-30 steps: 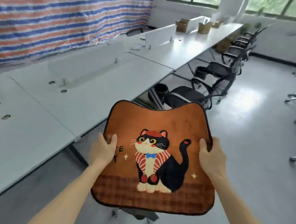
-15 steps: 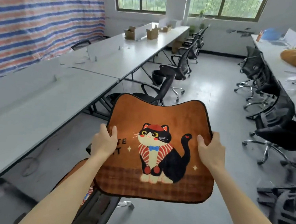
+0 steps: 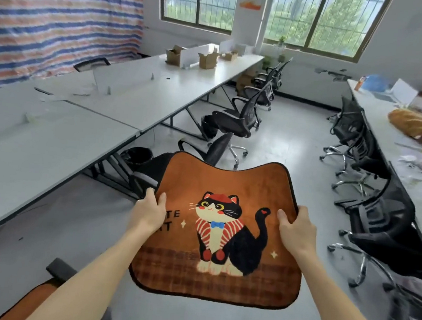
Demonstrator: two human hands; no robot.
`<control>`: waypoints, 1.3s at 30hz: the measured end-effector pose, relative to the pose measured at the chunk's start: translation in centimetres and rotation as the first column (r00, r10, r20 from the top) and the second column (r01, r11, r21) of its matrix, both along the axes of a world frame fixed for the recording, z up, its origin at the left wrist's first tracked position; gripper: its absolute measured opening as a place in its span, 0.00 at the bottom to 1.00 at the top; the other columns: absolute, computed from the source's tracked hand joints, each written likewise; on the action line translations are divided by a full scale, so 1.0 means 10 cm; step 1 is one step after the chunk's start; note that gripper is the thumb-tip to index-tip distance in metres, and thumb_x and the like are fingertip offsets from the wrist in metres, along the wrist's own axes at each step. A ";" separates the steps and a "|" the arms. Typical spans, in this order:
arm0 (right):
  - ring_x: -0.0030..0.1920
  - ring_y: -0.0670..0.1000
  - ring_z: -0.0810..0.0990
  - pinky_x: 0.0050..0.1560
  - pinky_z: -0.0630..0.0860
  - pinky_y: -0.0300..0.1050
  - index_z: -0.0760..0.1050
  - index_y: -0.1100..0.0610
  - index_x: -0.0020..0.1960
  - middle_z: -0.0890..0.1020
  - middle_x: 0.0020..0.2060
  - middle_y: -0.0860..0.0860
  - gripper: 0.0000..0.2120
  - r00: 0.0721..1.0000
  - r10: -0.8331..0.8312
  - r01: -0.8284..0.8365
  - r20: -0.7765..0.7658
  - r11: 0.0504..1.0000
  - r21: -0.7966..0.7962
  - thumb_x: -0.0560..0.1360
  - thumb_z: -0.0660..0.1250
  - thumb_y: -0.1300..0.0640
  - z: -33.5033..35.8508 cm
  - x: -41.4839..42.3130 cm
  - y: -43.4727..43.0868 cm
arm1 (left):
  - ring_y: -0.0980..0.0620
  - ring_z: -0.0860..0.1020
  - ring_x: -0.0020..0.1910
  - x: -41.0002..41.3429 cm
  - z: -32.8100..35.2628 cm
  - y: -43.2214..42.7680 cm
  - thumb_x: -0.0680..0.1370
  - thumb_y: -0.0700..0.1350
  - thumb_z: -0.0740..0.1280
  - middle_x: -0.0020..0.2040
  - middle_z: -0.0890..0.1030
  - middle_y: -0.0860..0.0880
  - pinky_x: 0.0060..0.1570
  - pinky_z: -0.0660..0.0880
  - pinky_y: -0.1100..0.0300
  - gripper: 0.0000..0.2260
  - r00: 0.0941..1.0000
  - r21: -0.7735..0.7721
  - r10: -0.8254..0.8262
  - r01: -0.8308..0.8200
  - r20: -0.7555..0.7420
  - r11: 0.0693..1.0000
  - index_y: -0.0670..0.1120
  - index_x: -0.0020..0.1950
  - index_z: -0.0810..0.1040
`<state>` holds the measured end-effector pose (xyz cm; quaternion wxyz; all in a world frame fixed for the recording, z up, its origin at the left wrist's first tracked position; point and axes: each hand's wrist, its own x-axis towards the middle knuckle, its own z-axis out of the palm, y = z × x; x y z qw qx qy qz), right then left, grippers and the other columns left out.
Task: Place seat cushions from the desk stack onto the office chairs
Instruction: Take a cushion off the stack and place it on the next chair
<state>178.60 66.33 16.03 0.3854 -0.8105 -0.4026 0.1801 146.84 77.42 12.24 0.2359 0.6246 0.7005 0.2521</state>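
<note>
An orange seat cushion (image 3: 228, 182) printed with a black-and-white cat is held flat in front of me, above the floor. My left hand (image 3: 149, 212) grips its left edge and my right hand (image 3: 298, 231) grips its right edge. Just beyond the cushion stands a black office chair (image 3: 213, 149) with a bare seat, partly hidden by the cushion. At the bottom left, another chair carries an orange cushion (image 3: 28, 302), mostly hidden by my left forearm. A pile of orange cushions (image 3: 414, 126) lies on the desk at the right.
A long white desk (image 3: 52, 139) runs along the left, with cardboard boxes (image 3: 206, 60) at its far end. More black chairs (image 3: 242, 116) line it. Another desk (image 3: 389, 117) runs along the right with black chairs (image 3: 384, 223) beside it. Grey floor lies between the rows.
My view has swung to the right, from the left desk toward the aisle and windows. The cushion stays in both hands, and the cushioned chair has come into view at the bottom left.
</note>
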 end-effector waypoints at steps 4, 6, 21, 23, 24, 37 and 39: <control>0.59 0.63 0.78 0.54 0.74 0.50 0.66 0.60 0.71 0.79 0.61 0.60 0.23 1.000 -0.023 0.024 0.014 1.000 -0.013 0.82 0.63 0.48 0.03 0.46 0.55 | 0.39 0.78 0.53 0.46 -0.01 0.56 0.84 0.58 0.52 0.56 0.79 0.40 0.45 0.74 0.51 0.22 0.999 -0.048 -0.030 0.028 -0.035 0.998 0.43 0.69 0.66; 0.59 0.63 0.78 0.53 0.73 0.50 0.66 0.60 0.71 0.79 0.61 0.60 0.23 0.999 -0.032 0.032 0.014 0.999 -0.011 0.82 0.63 0.48 0.01 0.72 0.90 | 0.37 0.78 0.54 0.74 -0.01 0.89 0.84 0.57 0.52 0.56 0.79 0.39 0.44 0.72 0.50 0.21 0.997 -0.048 -0.043 0.040 -0.060 0.998 0.43 0.68 0.67; 0.59 0.63 0.78 0.57 0.76 0.54 0.66 0.60 0.73 0.78 0.63 0.60 0.26 0.983 0.150 -0.168 -0.104 0.966 -0.197 0.81 0.64 0.47 -0.71 2.39 3.66 | 0.42 0.77 0.53 2.20 -0.32 3.02 0.84 0.56 0.51 0.57 0.78 0.43 0.48 0.76 0.48 0.20 0.971 -0.282 0.098 -0.159 -0.219 0.946 0.44 0.69 0.66; 0.58 0.62 0.79 0.55 0.76 0.53 0.66 0.59 0.73 0.79 0.62 0.60 0.26 0.972 0.208 -0.228 -0.110 0.948 -0.223 0.81 0.64 0.47 -0.68 2.42 4.03 | 0.42 0.77 0.53 2.20 -0.33 3.18 0.84 0.55 0.51 0.58 0.78 0.42 0.49 0.76 0.49 0.20 0.961 -0.326 0.133 -0.209 -0.242 0.922 0.43 0.68 0.66; 0.56 0.61 0.79 0.53 0.76 0.52 0.66 0.59 0.73 0.79 0.62 0.59 0.25 0.965 0.235 -0.257 -0.116 0.936 -0.239 0.81 0.64 0.46 -0.68 2.43 4.19 | 0.43 0.77 0.53 2.18 -0.38 3.25 0.84 0.55 0.51 0.58 0.77 0.42 0.50 0.76 0.48 0.20 0.957 -0.354 0.153 -0.236 -0.246 0.905 0.43 0.68 0.67; 0.42 0.57 0.87 0.44 0.84 0.54 0.76 0.61 0.54 0.87 0.42 0.57 0.18 0.681 0.492 -0.730 -0.543 0.512 -0.452 0.69 0.79 0.60 -0.68 1.76 6.71 | 0.47 0.71 0.40 1.38 -1.02 4.34 0.81 0.40 0.61 0.41 0.72 0.45 0.46 0.69 0.57 0.07 0.715 -0.671 0.690 -0.458 0.111 0.583 0.39 0.57 0.68; 0.41 0.56 0.87 0.40 0.84 0.50 0.77 0.62 0.52 0.87 0.39 0.56 0.14 0.675 0.518 -0.738 -0.526 0.465 -0.489 0.70 0.78 0.62 -0.73 1.61 7.04 | 0.42 0.75 0.50 1.23 -1.16 4.57 0.80 0.41 0.64 0.49 0.76 0.42 0.59 0.72 0.51 0.11 0.621 -0.727 0.763 -0.440 0.178 0.528 0.40 0.60 0.70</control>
